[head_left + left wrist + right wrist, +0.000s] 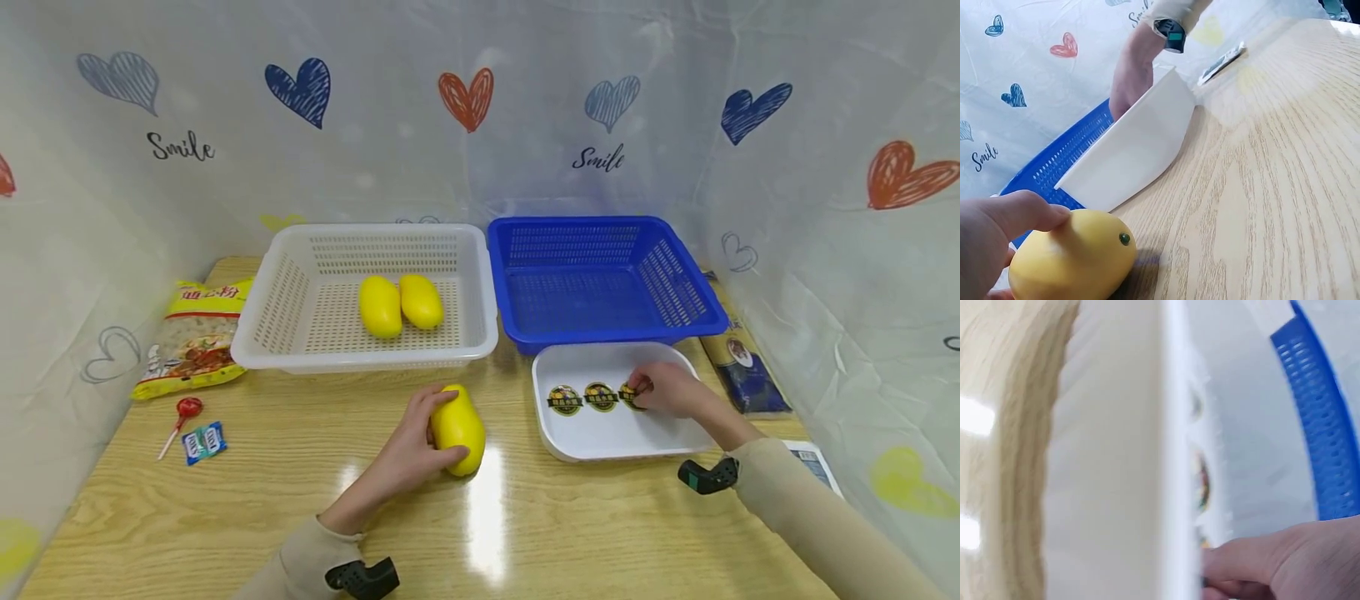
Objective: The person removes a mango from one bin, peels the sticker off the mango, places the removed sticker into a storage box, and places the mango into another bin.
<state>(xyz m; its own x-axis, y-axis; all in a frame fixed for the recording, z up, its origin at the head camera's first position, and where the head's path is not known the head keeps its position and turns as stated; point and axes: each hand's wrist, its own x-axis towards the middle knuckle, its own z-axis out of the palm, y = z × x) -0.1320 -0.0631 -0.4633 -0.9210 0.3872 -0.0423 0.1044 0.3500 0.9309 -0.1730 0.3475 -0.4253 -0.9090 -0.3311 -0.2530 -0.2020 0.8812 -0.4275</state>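
My left hand (411, 446) holds a yellow mango (459, 432) on the table, thumb on the near side and fingers over its far end. A small green stem mark shows on the mango (1079, 256) in the left wrist view. Inside the white tray (600, 444), my right hand (666, 389) has its fingertips at the rightmost of three dark gold-edged fruit stickers (628, 395), pinching at its edge and partly covering it. The other stickers, a left one (565, 401) and a middle one (601, 397), lie in a row beside it.
Behind the left hand stands a white basket (363, 361) with two mangoes (381, 307) in it. A blue basket (577, 300) stands behind the tray. At left lie a yellow food bag (197, 337), a red lollipop (187, 408) and a blue packet (204, 442); a dark-gold packet (746, 362) lies at right.
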